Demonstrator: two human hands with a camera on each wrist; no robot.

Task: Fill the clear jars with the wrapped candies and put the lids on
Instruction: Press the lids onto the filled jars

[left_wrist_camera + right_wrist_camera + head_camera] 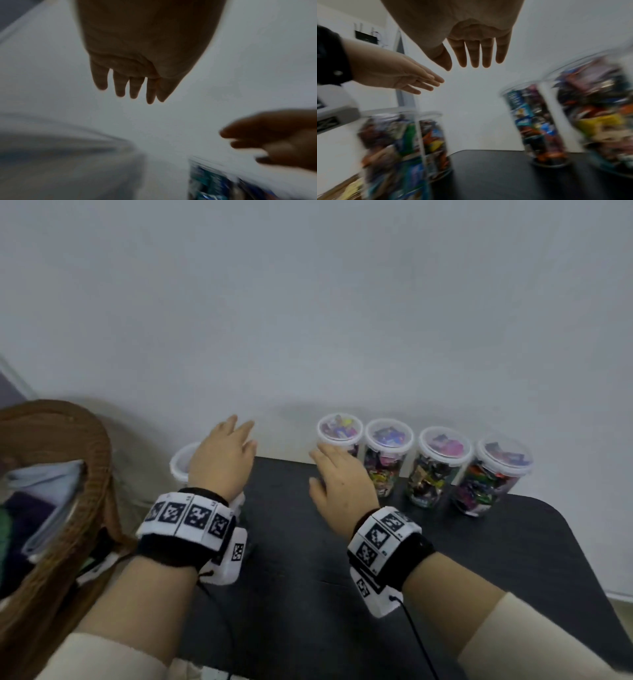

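Head view: left hand [222,455] flat, fingers straight, holding nothing, above a lidded jar [181,463] mostly hidden beneath it. Right hand [339,484] likewise spread and empty; four lidded candy jars [442,467] just beyond and to its right, nearest partly hidden behind it

Left wrist view: blurred; straight fingers [120,86], nothing gripped

Right wrist view: fingers [476,54] extended over filled jars on black table [488,175]

Risk: a sideways sweep likely to topple the tall jars; lid seating unconfirmed
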